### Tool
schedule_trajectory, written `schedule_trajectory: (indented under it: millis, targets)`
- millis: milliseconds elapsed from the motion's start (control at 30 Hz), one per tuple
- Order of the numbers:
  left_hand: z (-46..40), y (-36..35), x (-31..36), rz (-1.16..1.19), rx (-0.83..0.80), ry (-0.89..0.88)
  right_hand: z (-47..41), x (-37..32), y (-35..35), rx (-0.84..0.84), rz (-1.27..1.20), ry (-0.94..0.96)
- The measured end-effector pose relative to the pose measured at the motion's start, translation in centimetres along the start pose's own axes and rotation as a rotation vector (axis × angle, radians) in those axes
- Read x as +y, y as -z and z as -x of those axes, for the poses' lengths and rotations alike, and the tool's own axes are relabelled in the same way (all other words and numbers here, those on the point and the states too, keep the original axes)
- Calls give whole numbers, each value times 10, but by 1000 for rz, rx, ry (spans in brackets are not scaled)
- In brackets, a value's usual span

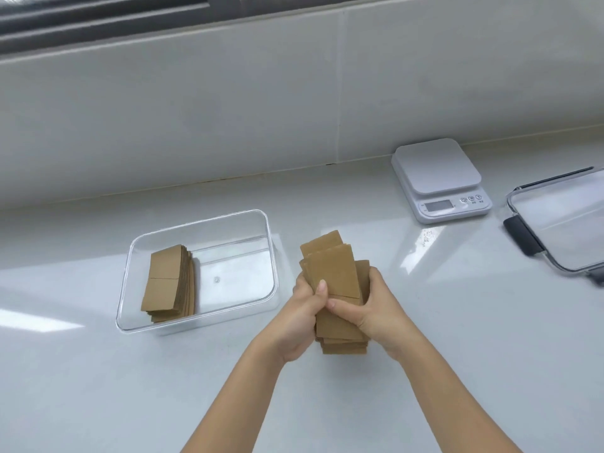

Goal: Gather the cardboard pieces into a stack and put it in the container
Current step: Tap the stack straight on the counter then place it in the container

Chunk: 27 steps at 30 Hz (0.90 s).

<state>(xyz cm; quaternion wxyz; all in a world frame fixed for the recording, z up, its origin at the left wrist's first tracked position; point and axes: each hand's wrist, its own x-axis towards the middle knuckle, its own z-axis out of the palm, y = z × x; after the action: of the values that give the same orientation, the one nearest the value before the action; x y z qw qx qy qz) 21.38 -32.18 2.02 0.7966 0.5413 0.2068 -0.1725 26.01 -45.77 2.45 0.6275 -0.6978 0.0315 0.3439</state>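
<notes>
An uneven stack of brown cardboard pieces (333, 273) sits on the white counter in the middle of the head view. My left hand (302, 317) grips its left side, thumb on top. My right hand (376, 312) grips its right side, thumb across the top piece. The pieces fan out at the far end and are not squared up. To the left stands a clear plastic container (271, 253), open, with another stack of cardboard pieces (170, 284) lying along its left side.
A white kitchen scale (439, 178) stands at the back right near the tiled wall. The container's clear lid (562, 223) with dark clips lies at the far right edge. The counter meets the wall behind the container.
</notes>
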Motion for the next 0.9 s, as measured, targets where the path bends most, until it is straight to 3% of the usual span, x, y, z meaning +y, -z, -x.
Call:
schedule_trajectory:
  millis: [133,200,367,467,533,633,900]
  targets:
    - [41,15,-2,-43,-73,-93,33,-5,-18,-58,41,71]
    - [67,28,-6,-159,-36,-146,50,-6,-30,-50,173,127]
    - [117,63,-14,-589,366,-326,75,-12,-57,-66,1031,381]
    - [132,65,-32,-1062,362,-400,71,1,-79,-131,1465,488]
    - [127,63,-59,-1313,325,-338,65,23,-96,-166,1666,483]
    - [111,57,-92,-1592,352,-211,53,56,-103,-176,1717,504]
    - [96,56,-91,-1664,523,-413,46,50,-96,-148,1674,679]
